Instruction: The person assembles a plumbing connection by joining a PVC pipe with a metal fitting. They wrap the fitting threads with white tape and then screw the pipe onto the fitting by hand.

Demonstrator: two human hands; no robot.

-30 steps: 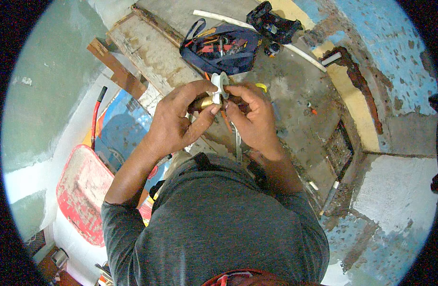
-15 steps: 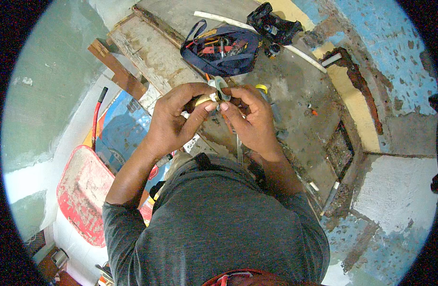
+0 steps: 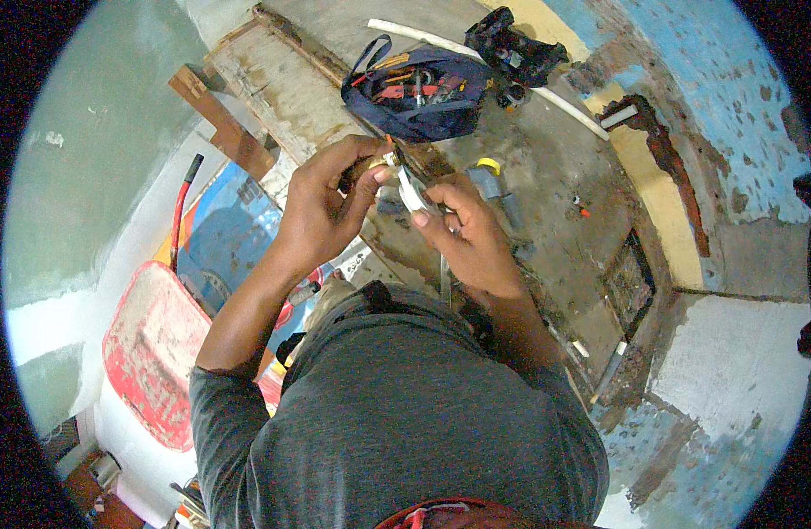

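Held up in front of my waist, my left hand (image 3: 321, 189) pinches a small brass-coloured fitting (image 3: 381, 164) between thumb and fingers. White shows round the fitting's end; it looks like thread tape. My right hand (image 3: 469, 231) is closed on a white ring-shaped roll of tape (image 3: 411, 191), tilted and close beside the fitting. Whether a strand of tape joins the two is too small to tell. Part of the fitting is hidden behind my left fingers.
Ahead lies a dark blue tool bag (image 3: 414, 113) full of tools, beside a black plastic bag (image 3: 520, 53) and a long white pipe (image 3: 568, 113). A grey bottle with a yellow cap (image 3: 488, 166) stands right of my hands. A red wheelbarrow (image 3: 154, 353) sits at left.
The tape roll has turned and come down and to the right of the fitting with my right hand. My hands are slightly farther apart; the left keeps its pinch.
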